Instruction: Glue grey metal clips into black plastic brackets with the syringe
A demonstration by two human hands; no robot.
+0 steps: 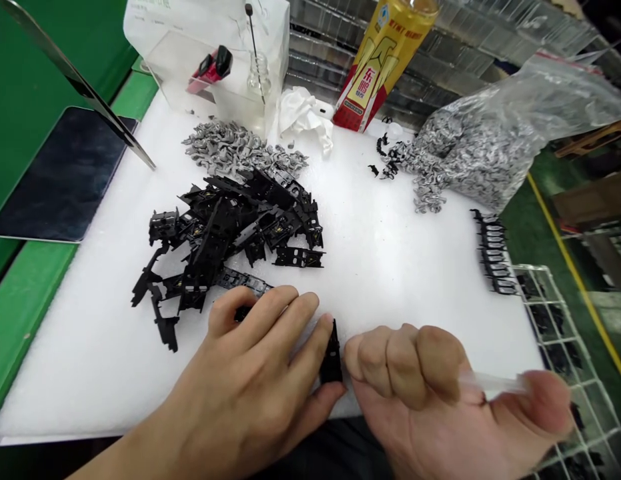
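- Left hand (245, 377): the grip is being pressed closed on a narrow black plastic frame (331, 357), which is being pinched between the index fingertip and the thumb.
- That frame is being held nearly upright at the tips of the grip, low over a white foam sheet (390, 267); contact with the foam cannot be told.
- A small dark piece (243, 313) is being partly covered by the left hand's outer fingers; whether it is being gripped cannot be told.
- Right hand (415, 393): the grip is being curled into a loose fist, with a clear plastic strip (490, 382) being held in it and running out to the right.
- The frame is being positioned between both hands, just beside the right hand's curled fingers (360, 360).
- A heap of black plastic frames (225, 240) is being left ahead of the left hand, and one long piece nearly reaches its fingers.
- A pile of grey metal clips (240, 150) is being left beyond that heap.
- More clips are spilling from a clear plastic bag (495, 140) at the far right.
- A row of black parts (493, 253) is being lined up along the foam's right edge, beside a white wire rack (555, 333) holding more black parts.
- A yellow and red can (385, 63), a crumpled white tissue (305, 117) and a glass jar (257, 77) are standing or lying along the far edge.
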